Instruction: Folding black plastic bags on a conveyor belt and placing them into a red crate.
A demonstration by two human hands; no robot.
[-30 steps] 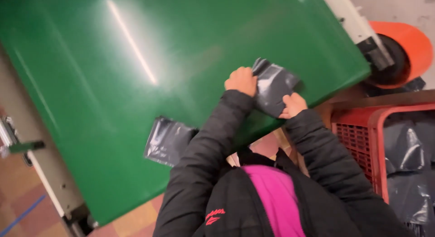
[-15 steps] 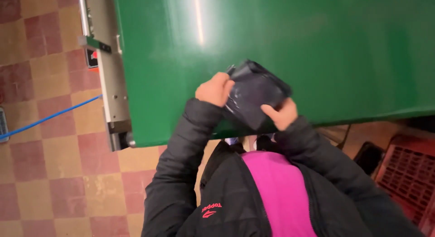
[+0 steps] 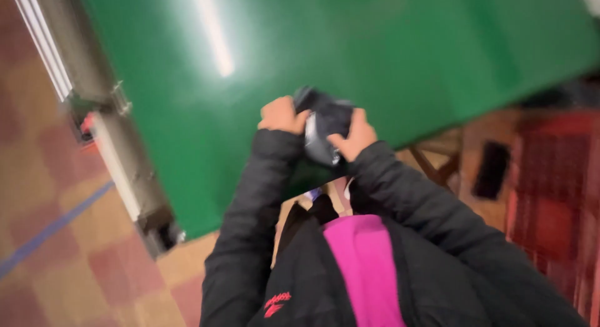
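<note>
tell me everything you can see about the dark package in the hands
The dark package is a small, soft, dark grey bag, seemingly glossy plastic film, crumpled and bunched rather than flat. A pale strip shows along its left edge; blur hides finer detail. It is held up over the near edge of the green belt, apparently clear of it, gripped from both sides: the left hand at its left, the right hand at its lower right, fingers curled around it.

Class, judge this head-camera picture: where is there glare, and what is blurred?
Head view: a bright streak of glare runs down the glossy green belt surface; motion blur smears the whole frame, softening both hands' grip, left hand and right hand, on the dark grey plastic packet.
</note>
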